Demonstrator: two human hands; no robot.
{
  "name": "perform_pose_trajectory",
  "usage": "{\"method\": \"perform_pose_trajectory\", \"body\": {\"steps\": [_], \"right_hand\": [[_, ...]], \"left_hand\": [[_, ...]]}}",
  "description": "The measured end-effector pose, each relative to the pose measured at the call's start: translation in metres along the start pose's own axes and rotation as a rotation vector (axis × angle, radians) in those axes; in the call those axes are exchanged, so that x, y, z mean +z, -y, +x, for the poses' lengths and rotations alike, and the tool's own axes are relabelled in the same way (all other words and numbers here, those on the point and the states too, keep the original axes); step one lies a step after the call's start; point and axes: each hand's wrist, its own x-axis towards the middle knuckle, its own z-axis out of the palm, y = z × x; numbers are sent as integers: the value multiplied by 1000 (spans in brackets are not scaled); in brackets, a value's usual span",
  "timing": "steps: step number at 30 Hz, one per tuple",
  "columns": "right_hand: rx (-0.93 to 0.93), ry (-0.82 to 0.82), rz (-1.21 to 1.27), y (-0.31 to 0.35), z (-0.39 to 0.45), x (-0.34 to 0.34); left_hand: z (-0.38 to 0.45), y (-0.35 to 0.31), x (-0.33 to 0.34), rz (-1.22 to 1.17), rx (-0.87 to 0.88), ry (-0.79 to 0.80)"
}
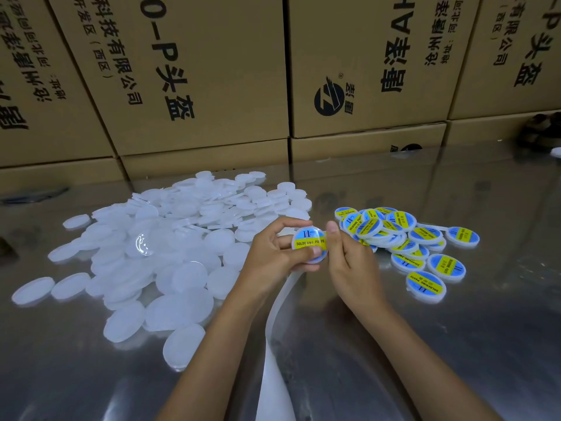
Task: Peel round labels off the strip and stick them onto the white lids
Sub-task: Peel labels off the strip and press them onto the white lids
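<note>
While both hands (273,253) (349,259) hold one labelled lid (309,243) (blue-yellow), plain lids (170,253) uncountable.

Warehouse packing bench; stacked cartons (194,71) (printed) behind

Far edge of the steel table (455,344) is walled off by stacked cardboard boxes (212,86). Left half is crowded by a spread heap of blank white lids (158,262); a smaller heap of labelled lids (403,241) is found right of centre. Bare steel is left near right and behind that heap (a dark blurred object (542,129) sits far right). The white strip (274,344) trails through the near middle.
</note>
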Motion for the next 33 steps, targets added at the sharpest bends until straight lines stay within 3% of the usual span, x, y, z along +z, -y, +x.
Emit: {"method": "perform_pose_trajectory", "body": {"steps": [7, 22, 33], "right_hand": [[-41, 125, -186, 4, -6, 3], [62, -30, -200, -4, 3, -1], [109, 163, 211, -2, 4, 3]], "left_hand": [[2, -1, -3, 30, -23, -177], [-1, -1, -2, 19, -35, 197], [2, 0, -7, 61, 25, -56]]}}
